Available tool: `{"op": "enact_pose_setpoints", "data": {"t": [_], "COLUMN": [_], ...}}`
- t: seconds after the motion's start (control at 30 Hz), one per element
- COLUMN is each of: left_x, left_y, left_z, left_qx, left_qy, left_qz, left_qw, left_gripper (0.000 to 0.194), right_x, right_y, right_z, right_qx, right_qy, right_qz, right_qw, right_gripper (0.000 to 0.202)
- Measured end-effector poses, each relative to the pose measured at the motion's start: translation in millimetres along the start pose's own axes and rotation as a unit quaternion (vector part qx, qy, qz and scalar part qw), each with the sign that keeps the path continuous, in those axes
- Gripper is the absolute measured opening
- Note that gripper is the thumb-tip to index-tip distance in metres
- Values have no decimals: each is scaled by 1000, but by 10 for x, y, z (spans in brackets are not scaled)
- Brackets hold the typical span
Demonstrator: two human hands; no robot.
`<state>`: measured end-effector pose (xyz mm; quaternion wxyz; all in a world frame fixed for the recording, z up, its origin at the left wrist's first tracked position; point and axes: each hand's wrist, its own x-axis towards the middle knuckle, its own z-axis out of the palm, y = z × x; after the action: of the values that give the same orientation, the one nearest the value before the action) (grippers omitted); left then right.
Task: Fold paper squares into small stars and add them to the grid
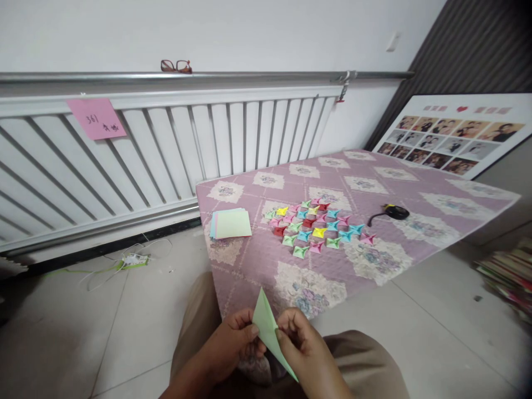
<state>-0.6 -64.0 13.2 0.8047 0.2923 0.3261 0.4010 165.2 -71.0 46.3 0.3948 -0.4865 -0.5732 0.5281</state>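
Between both hands, at the near edge of the table, is a light green sheet of paper (265, 317) folded to a point at its far end. My left hand (238, 339) pinches its left edge with thumb and fingers. My right hand (302, 344) grips the right side, thumb on top. Beyond them, several small folded paper pieces (307, 223) in green, pink, blue, yellow and red lie in rows. A stack of square coloured paper (233, 224), pale green on top, rests at the table's left side.
A patterned purple cloth covers the table (245, 266). A black coiled object with a cord (394, 211) lies at the right. Behind stands a white radiator (233, 133) with a pink note (96, 118); glasses (176, 66) rest on the pipe. A power strip (133, 260) is on the floor.
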Motion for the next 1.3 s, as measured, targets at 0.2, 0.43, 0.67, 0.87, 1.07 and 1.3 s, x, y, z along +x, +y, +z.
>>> {"op": "enact_pose_setpoints", "data": {"t": [0.2,0.43,0.67,0.87,1.07,1.3], "left_x": [7,12,-5,-14,-42,-161], "left_y": [-15,-41,-28,48,88,192], "left_z": [-15,-32,4,60,110,135], "left_qx": [-1,-31,-32,102,236,553], "left_qy": [25,52,44,16,4,-26], "left_qz": [-6,-16,-32,7,93,283], "left_qw": [1000,998,998,995,967,783], "left_gripper": [37,31,39,27,20,46], "right_x": [-25,-42,-1,12,-9,-22], "right_y": [11,-58,-203,-190,-160,-130], "right_z": [-32,-96,-143,-151,-166,-191], "right_qx": [-160,-234,-226,-245,-254,-238], "right_qy": [-34,-96,-168,-171,-183,-201], "right_qz": [-103,-133,-137,-129,-134,-134], "right_qw": [981,958,950,946,940,941], "right_gripper": [17,23,30,25,23,19]}}
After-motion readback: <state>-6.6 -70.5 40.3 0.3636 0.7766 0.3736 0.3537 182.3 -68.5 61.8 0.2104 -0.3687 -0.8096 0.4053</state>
